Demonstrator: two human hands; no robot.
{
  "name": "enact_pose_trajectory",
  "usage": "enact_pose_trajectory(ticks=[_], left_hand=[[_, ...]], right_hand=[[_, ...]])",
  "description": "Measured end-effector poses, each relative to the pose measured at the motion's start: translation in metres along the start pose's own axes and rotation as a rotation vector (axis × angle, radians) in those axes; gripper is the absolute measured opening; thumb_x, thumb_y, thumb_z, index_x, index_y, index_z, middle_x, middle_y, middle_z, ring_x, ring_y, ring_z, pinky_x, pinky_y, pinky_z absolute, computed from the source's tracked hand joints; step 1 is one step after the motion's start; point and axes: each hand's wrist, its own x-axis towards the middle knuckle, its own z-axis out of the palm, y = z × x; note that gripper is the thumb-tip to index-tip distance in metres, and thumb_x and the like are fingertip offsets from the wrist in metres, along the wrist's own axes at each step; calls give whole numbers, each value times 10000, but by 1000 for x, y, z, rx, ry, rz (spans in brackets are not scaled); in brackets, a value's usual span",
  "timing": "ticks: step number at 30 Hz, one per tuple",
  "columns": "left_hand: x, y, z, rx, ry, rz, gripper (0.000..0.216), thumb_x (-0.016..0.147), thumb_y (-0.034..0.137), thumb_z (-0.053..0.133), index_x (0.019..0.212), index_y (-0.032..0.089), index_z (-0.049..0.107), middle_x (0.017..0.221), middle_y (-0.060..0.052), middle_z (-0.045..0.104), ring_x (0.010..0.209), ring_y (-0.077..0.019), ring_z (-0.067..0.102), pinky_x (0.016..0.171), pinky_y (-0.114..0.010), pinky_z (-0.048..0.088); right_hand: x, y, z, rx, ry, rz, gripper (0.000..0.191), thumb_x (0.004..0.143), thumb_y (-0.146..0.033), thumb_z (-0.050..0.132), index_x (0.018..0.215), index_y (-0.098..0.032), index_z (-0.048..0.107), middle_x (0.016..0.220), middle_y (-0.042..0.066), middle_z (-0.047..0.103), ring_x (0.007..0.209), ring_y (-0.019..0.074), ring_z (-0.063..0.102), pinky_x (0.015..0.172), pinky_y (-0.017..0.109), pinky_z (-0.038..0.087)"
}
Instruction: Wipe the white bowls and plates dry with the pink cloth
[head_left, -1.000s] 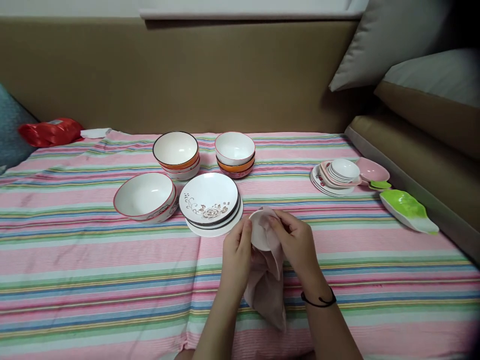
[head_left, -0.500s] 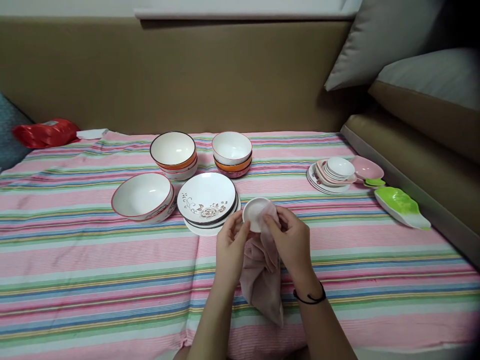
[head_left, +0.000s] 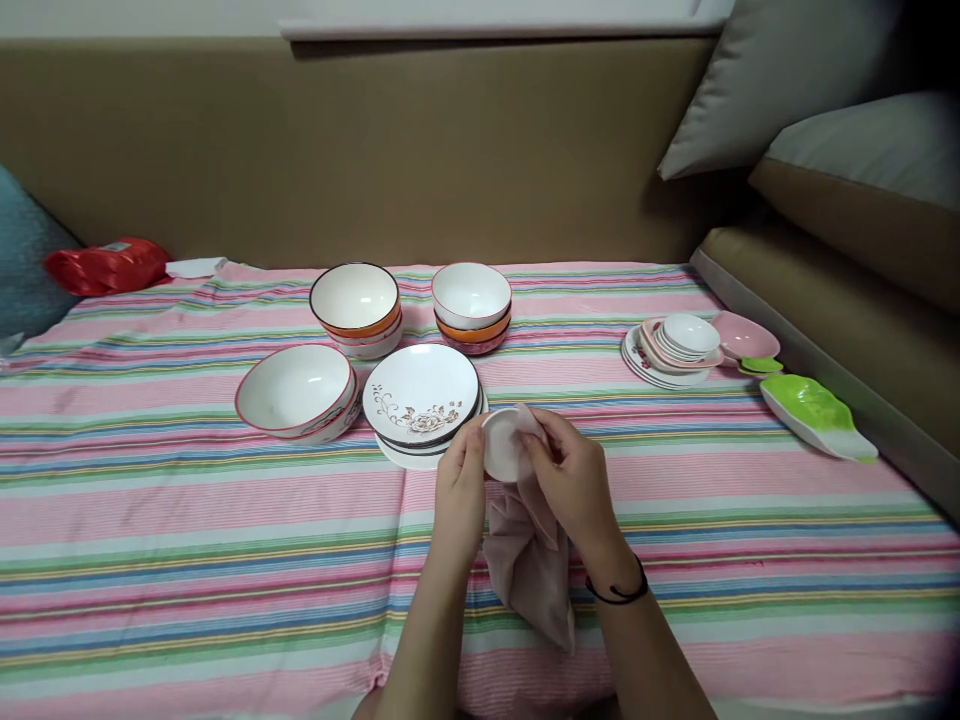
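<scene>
One small white dish (head_left: 498, 450), raised just beside the brown-flowered plate (head_left: 420, 390): rim pinched by my left hand (head_left: 460, 480); dusky-pink cloth (head_left: 529, 575) gripped against it by my right hand (head_left: 574, 475). Step, seemingly: wiping. Next stroke calls for a firm left pinch.

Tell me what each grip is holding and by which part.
The left grip holds the dish by its left rim; the right grip holds the cloth by its upper part, over the dish's right side.
</scene>
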Motion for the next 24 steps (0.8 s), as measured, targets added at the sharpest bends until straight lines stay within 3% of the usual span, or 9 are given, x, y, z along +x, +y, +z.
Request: enact_pose_trajectory(ticks=[3, 6, 10, 14, 20, 24], left_hand=[[1, 4, -1, 59, -57, -6, 434, 868, 516, 471, 967, 155, 693, 903, -73, 676, 846, -209, 591, 691, -269, 474], [-1, 7, 0, 60, -72, -5, 443, 868, 534, 460, 948, 161, 684, 891, -66, 669, 786, -191, 586, 653, -258, 467], [-4, 7, 3, -65, -68, -43, 349, 790, 454, 626, 1027, 198, 600, 929, -45, 661, 813, -172, 601, 662, -240, 478], [-6, 3, 4, -119, -43, -1, 293, 747, 336, 693, 978, 179, 605, 950, -57, 676, 885, -180, 614, 743, -253, 480], [-4, 3, 1, -39, -37, 49, 248, 818, 378, 608, 944, 187, 706, 995, -52, 691, 962, -200, 598, 830, -276, 464], [-5, 6, 3, -86, -67, -52, 313, 807, 443, 599, 957, 185, 695, 974, -56, 678, 891, -191, 604, 724, -257, 490]], right_hand=[[-2, -1, -1, -19, 16, 22, 170, 811, -315, 590, 836, -179, 689, 720, 18, 673, 649, 159, 597, 593, 239, 442], [-5, -3, -4, -84, 80, 14, 229, 813, -363, 602, 730, -166, 683, 601, -2, 616, 564, 132, 537, 526, 225, 389], [-3, 0, -4, -96, 159, 45, 256, 857, -334, 516, 912, -166, 701, 739, 32, 679, 653, 164, 580, 581, 252, 421], [1, 7, -2, 115, 120, 117, 263, 816, -304, 554, 1011, -176, 677, 933, 63, 702, 827, 204, 632, 709, 293, 481], [0, 3, -5, 173, 57, 183, 216, 752, -369, 657, 811, -165, 698, 749, 39, 686, 693, 180, 606, 621, 268, 469], [-1, 4, -4, 102, 125, 223, 278, 764, -424, 633, 751, -153, 697, 686, 30, 656, 646, 166, 572, 570, 259, 433]])
